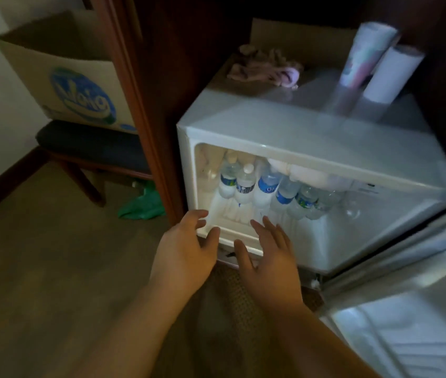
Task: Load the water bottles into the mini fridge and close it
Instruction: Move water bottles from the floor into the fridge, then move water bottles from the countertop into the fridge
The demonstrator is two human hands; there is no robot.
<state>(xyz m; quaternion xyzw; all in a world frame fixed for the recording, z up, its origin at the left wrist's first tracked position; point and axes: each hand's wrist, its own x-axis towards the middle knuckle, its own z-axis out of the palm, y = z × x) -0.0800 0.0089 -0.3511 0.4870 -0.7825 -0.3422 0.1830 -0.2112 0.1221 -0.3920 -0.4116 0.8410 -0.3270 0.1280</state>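
The white mini fridge [284,124] sits right of centre, its door [407,309] swung wide toward the lower right. Inside, clear plastic water bottles [268,186] stand in a leaning row on the ribbed white floor, blue and green labels on them (print too blurred to read). Both hands hover at the lower front lip, holding nothing: the left hand [186,249] and right hand [268,257] have fingers spread and relaxed, just beside each other. On the glossy fridge top lie a crumpled pinkish cloth [265,68] and two paper rolls [374,64]. Upper left, a cardboard box [61,75] with a blue logo rests on a padded chair [91,145]; bare floor lies below.
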